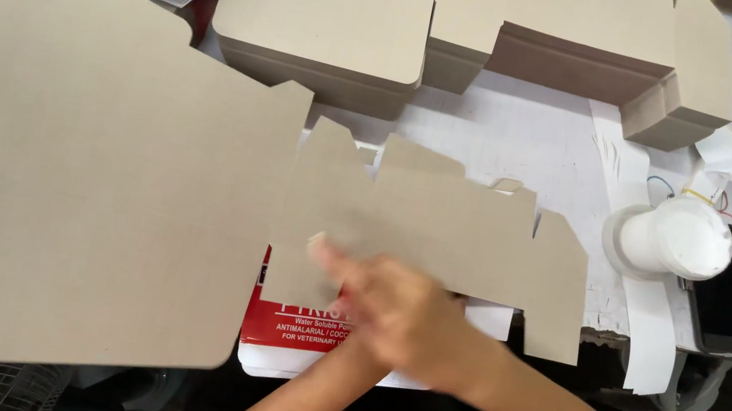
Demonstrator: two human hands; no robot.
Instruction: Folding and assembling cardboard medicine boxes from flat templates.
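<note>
Pressing down near the desk's front edge, both blurred hands (402, 316), fingers extended rather than clenched, rest on a flat grey carton blank (440, 238): light, thin, bendable, best taken by its edges.

Both forearms rise from the lower edge and meet at centre. The right hand (410, 327) lies over the left hand (344, 276), fingers blurred and pointing left; whether either grip is closed cannot be told.
</note>
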